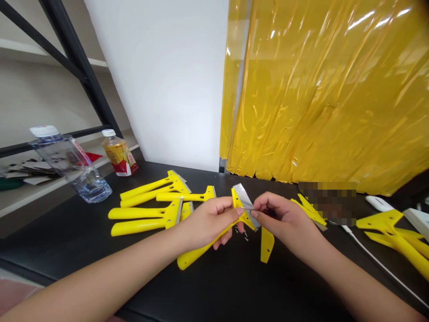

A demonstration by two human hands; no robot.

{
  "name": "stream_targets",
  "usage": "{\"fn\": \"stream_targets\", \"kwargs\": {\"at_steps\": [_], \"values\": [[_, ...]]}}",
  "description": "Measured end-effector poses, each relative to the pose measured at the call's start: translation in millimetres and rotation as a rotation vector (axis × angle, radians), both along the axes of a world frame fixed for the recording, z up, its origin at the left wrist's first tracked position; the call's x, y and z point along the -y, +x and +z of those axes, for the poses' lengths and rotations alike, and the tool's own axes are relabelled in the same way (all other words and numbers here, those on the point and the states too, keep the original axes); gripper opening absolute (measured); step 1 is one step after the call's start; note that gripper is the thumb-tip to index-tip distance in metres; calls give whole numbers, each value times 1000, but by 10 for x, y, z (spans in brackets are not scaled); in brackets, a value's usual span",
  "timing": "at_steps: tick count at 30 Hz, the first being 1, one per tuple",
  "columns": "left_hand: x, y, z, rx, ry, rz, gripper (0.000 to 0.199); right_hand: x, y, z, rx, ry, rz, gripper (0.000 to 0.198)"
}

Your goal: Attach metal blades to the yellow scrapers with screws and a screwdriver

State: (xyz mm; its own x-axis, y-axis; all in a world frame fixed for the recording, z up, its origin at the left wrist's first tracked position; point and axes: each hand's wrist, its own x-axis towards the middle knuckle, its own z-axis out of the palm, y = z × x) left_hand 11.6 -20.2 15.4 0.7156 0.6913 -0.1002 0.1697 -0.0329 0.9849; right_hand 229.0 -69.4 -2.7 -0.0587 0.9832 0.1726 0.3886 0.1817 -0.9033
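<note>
My left hand (219, 221) is closed around a yellow scraper (196, 257), its handle slanting down to the left. A shiny metal blade (244, 193) lies across the scraper's head, near my left thumb. My right hand (284, 214) is pinched at the blade's right side, around a small thin metal piece (248, 208) whose exact kind I cannot make out. Below the scraper head, several small screws (246, 234) lie on the black table (214, 290). A loose yellow plastic plate (267, 245) rests under my right hand.
Several yellow scrapers (144, 226) with blades lie to the left. More yellow scraper parts (382, 221) and a white cable (375, 259) are at the right. A clear bottle (77, 165) and a drink bottle (119, 154) stand at the back left, before a shelf (20, 194).
</note>
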Motion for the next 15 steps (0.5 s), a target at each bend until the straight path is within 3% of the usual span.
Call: {"fn": "stream_targets", "kwargs": {"at_steps": [5, 9, 12, 15], "values": [[1, 16, 3, -39, -39, 40, 31, 37, -45, 7, -22, -85, 66, 18], [-9, 23, -14, 0, -90, 117, 35, 52, -22, 57, 89, -47, -32, 23], [-39, 6, -17, 26, -90, 175, 39, 33, 81, 135, 403, -58, -190, 34], [-73, -19, 5, 73, -56, 227, 37, 8, 167, 149, 821, -278, -284, 41]]}}
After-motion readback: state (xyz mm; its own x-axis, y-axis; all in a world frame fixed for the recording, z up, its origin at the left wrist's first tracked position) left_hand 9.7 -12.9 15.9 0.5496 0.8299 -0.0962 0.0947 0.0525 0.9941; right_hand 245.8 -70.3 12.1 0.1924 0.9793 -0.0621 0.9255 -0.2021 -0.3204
